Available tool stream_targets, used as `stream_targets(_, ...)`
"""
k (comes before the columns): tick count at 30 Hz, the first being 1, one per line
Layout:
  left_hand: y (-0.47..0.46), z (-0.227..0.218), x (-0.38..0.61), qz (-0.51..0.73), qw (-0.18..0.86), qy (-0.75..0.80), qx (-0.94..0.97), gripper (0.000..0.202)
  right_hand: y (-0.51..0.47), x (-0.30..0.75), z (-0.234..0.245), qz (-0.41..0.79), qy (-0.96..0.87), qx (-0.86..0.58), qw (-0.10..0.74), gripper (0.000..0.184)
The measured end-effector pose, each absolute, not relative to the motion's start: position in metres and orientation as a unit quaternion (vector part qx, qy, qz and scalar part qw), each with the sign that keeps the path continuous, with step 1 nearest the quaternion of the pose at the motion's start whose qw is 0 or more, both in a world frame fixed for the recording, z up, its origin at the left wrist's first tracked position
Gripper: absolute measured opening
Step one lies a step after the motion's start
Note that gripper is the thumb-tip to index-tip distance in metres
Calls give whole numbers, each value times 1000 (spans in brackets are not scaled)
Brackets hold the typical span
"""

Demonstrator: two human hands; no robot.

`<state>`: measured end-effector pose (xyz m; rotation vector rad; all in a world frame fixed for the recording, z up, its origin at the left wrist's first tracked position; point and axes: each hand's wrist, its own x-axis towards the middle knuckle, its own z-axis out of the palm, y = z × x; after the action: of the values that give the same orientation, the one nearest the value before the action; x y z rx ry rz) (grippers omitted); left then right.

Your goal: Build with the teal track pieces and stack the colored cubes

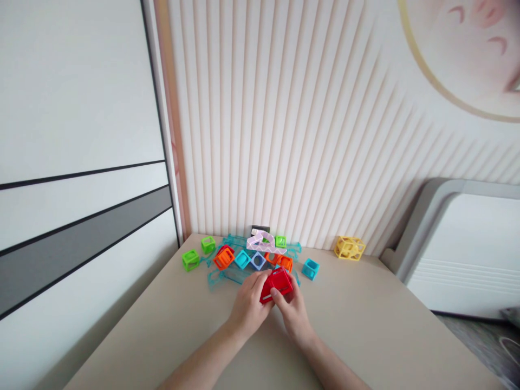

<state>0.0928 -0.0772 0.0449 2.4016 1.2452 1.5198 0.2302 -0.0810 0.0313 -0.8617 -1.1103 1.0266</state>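
Two bare hands over a pale desk [349,330]. Nearest, the left hand [245,303] and right hand [296,314] share a red block [280,280] just in front of the pile; the left fingers wrap its left side, the right fingers close on its right, thumb across the near face. Uneven pressure could twist the block or make it slip, probably onto the desk or the clear teal piece [233,276] just beyond. A forward knock could shift that piece and the cluster along it: an orange block [223,259], a cyan block [242,259] and a periwinkle block [258,261]. Teal rails show before and behind these; whether they form a tray containing them cannot be told. The blocks themselves are open frames, their contents unclear. Apart at right sits a blue block [311,268]; at left, two green blocks [190,260]. Farther back, a lilac strip [266,249] stands near a dark object [264,228] by the ribbed wall [264,108]. A yellow frame [349,248], well apart at right, shows rounded yellow parts inside.
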Motion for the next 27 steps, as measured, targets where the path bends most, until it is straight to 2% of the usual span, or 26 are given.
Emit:
stream_targets(5, -78, 70, 71, 420, -27, 391, 819, 75, -82, 234, 45, 404, -468, -392, 681, 52)
stream_targets(10, -56, 97, -5, 421, -84, 507, 747, 37, -80, 237, 52, 405, -469, -391, 680, 49)
stream_targets(11, -49, 98, -20, 409, -80, 552, 722, 37, -80, 237, 52, 415, -468, -391, 675, 49)
stream_targets(15, -25, 94, -60, 318, 10, 684, 657, 52, -80, 234, 51, 441, -465, -385, 663, 49)
stream_targets(18, -12, 93, -67, 298, 67, 691, 655, 58, -81, 234, 50, 440, -468, -385, 662, 49)
stream_targets(27, 15, 96, -41, 279, 151, 674, 668, 41, -81, 234, 49, 450, -479, -381, 651, 46)
